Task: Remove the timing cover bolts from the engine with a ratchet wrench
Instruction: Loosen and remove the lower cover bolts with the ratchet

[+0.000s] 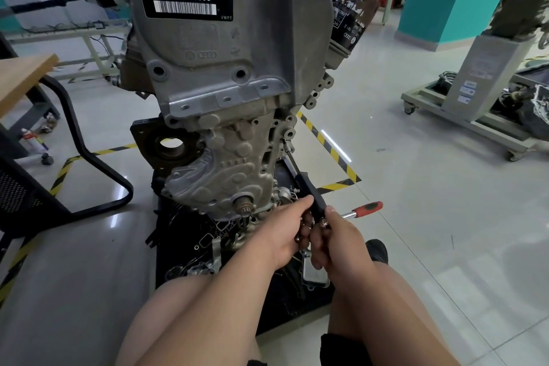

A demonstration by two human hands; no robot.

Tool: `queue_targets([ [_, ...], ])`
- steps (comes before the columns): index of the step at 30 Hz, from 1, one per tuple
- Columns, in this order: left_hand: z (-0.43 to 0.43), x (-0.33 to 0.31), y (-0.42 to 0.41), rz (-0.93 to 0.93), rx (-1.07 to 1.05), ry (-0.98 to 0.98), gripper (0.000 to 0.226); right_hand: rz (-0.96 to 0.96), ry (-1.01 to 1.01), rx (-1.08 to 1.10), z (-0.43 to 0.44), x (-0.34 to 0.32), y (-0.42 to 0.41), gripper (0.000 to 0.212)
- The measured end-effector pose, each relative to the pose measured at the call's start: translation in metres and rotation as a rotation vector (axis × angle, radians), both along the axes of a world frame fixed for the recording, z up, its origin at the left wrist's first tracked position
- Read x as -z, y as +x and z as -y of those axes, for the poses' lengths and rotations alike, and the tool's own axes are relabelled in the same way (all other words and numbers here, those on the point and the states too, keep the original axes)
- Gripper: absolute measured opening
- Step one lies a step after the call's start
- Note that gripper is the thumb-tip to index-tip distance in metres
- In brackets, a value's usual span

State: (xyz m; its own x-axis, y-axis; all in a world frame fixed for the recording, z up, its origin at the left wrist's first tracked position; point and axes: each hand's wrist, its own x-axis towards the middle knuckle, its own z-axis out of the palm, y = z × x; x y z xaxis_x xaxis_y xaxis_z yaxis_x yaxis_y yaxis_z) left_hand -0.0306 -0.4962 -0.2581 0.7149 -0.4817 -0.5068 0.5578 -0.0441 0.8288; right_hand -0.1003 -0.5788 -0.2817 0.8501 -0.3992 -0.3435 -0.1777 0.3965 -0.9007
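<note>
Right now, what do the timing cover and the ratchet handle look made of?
Timing cover: probably cast aluminium; dull grey, rough-looking surface, moulded bosses and ribs. Ratchet handle: shiny, chrome-like metal shaft, with a red and black grip that looks like rubber or plastic.

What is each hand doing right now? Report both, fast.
Left hand: closed, steadying the black extension bar near its lower end.
Right hand: closed on the ratchet wrench at its head end.

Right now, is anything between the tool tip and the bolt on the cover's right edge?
Nothing visible. The extension runs clear from both hands, left hand and right hand, up to the bolt on the cover; its tip appears already seated there.
</note>
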Motion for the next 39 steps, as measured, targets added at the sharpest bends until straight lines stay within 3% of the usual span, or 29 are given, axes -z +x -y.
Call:
queue_targets([
  [4,0.001,-0.001,-0.004,0.037,0.082,0.047,0.039,-0.003,0.324,-0.095,0.002,-0.007,-0.002,0.051],
  [8,0.002,0.002,-0.004,0.066,0.022,0.074,0.037,-0.013,0.369,-0.125,0.0,-0.006,-0.002,0.047],
  [10,0.001,0.005,-0.003,0.083,0.0,0.075,0.034,-0.017,0.224,-0.102,-0.002,-0.002,-0.001,0.044],
  [13,0.001,0.008,-0.002,0.114,-0.022,0.072,0.026,-0.069,-0.169,-0.027,-0.008,0.001,-0.003,0.025],
  [18,0.002,0.01,-0.001,0.134,-0.035,0.083,0.022,-0.069,-0.691,-0.01,-0.016,0.005,-0.006,0.05],
  [21,0.002,0.011,-0.001,0.147,-0.038,0.111,0.023,-0.107,-0.78,-0.027,-0.018,0.004,-0.006,0.054],
  [24,0.002,0.012,0.0,0.147,-0.036,0.107,0.026,-0.09,-0.692,-0.007,-0.018,0.005,-0.005,0.051],
  [30,0.002,0.01,-0.001,0.111,-0.001,0.085,0.033,-0.149,-0.264,-0.001,-0.01,0.01,0.002,0.034],
  [32,0.003,0.008,-0.001,0.1,0.005,0.07,0.037,-0.121,-0.127,-0.019,-0.007,0.006,0.002,0.039],
  [36,0.003,0.008,-0.003,0.094,0.047,0.114,0.036,-0.011,0.339,-0.108,-0.001,-0.004,0.0,0.042],
  [39,0.003,0.011,-0.002,0.132,0.028,0.129,0.036,-0.002,0.489,-0.179,0.001,-0.007,-0.001,0.045],
])
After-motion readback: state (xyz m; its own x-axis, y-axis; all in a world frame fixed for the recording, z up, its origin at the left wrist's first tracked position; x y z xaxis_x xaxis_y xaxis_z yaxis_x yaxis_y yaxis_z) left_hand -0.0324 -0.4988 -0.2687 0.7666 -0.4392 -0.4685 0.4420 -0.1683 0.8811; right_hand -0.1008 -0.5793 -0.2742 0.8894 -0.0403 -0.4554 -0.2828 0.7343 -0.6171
